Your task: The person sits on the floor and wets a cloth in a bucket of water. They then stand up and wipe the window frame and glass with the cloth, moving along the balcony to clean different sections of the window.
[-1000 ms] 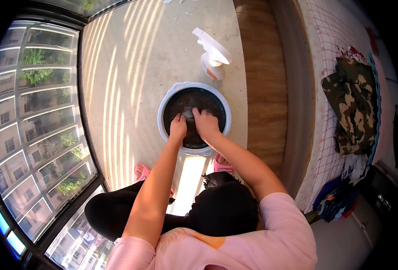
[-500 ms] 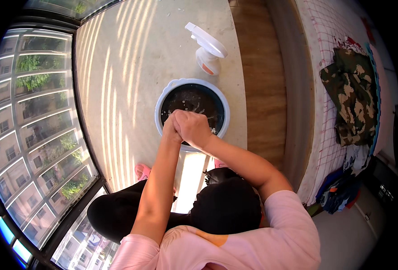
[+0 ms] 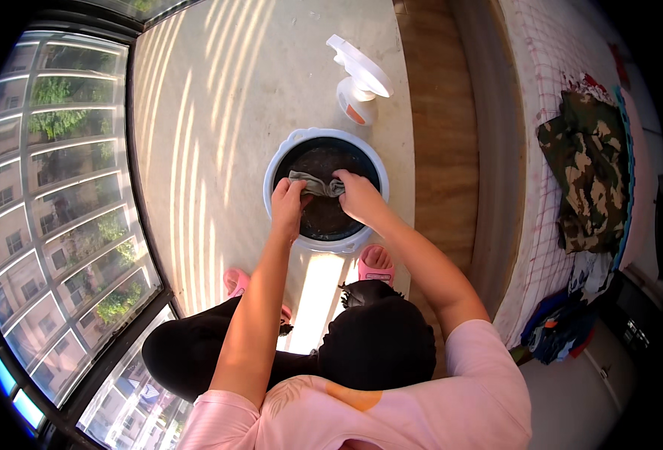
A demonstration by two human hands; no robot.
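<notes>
A grey, twisted cloth (image 3: 316, 184) stretches between my two hands above a round basin. My left hand (image 3: 288, 204) pinches its left end, and my right hand (image 3: 358, 196) grips the right end. Under the cloth, the basin (image 3: 275, 154) has a pale blue rim, and dark, murky water (image 3: 324, 217) stands in it. What sort of cloth it is, I cannot make out.
A white spray bottle (image 3: 358, 82) stands beyond the basin. Barred windows (image 3: 69, 187) run along the left. To the right is a wooden step (image 3: 444, 150), then a checked bedspread (image 3: 523, 247) with camouflage clothing (image 3: 586, 172) on it. My feet wear pink slippers (image 3: 376, 264).
My hands were clasped together over the basin. Now they have moved apart, and the grey cloth shows stretched between them.
</notes>
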